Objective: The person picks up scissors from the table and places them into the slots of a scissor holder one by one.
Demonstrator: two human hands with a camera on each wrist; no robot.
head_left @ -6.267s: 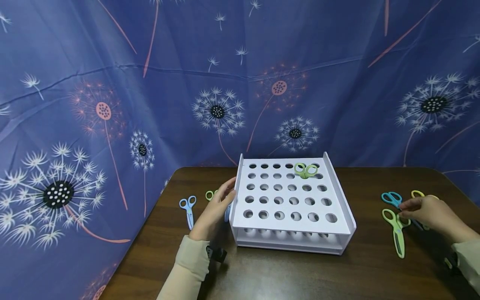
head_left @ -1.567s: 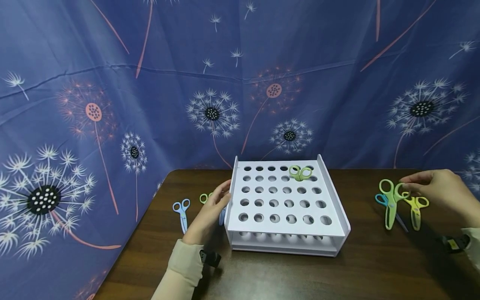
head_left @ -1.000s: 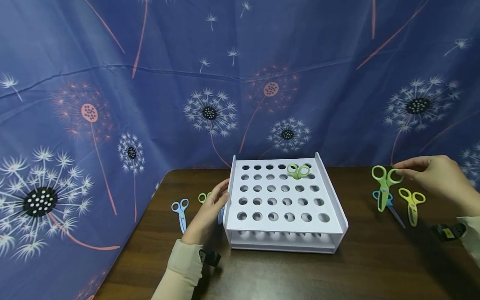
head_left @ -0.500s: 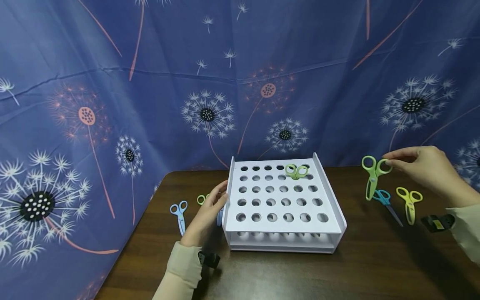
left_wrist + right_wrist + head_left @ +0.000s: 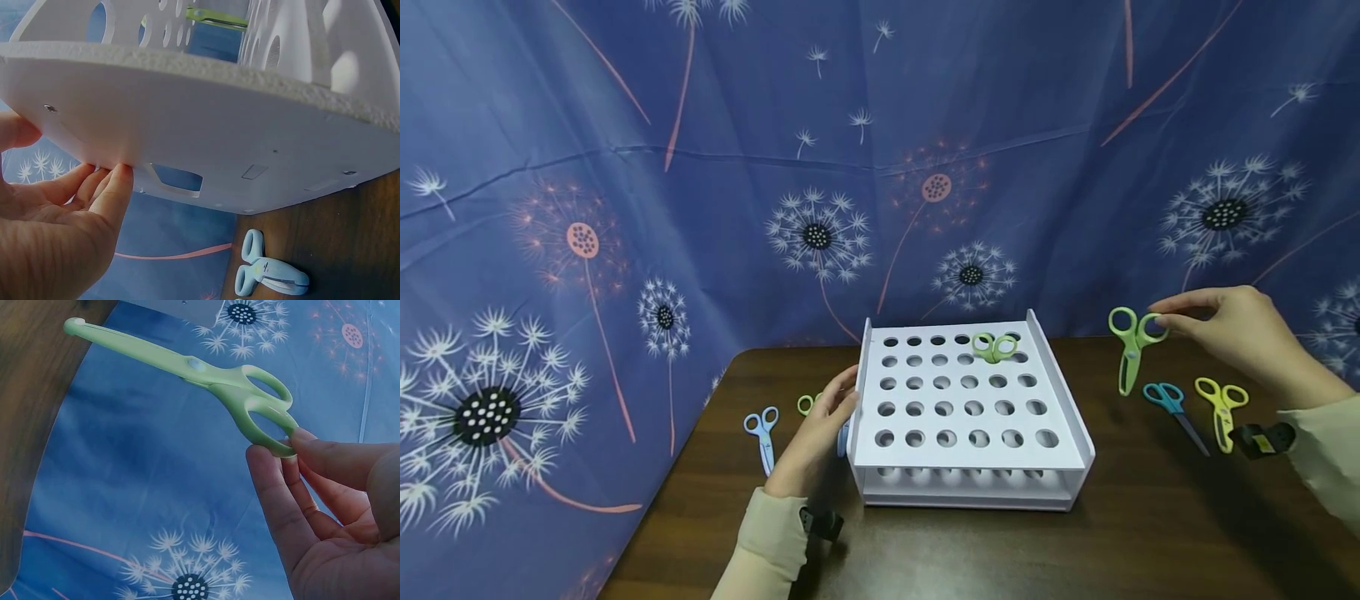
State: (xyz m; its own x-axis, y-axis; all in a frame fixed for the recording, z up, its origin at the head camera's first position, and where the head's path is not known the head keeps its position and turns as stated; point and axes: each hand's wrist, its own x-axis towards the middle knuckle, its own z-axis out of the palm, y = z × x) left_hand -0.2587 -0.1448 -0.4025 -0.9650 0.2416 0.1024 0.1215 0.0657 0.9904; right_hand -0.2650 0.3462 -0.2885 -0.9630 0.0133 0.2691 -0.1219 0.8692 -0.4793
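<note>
My right hand pinches one finger loop of a pair of light green scissors between thumb and fingertips. The scissors hang above the table with the blade pointing down; the right wrist view shows their blades together. My left hand rests against the left side panel of a white rack, fingertips and thumb touching its outer face. The rack's top has rows of round holes. Another pair of green scissors stands in a back right hole, handles up, its blade showing inside the rack in the left wrist view.
Teal scissors and yellow scissors lie to the right on the brown table. Left of the rack lie light blue scissors and green scissors partly behind my left hand. A patterned blue cloth hangs behind.
My right hand has taken the green scissors by a loop, lifted them off the table and carried them left, past the teal scissors. The left hand stays on the rack's side.
</note>
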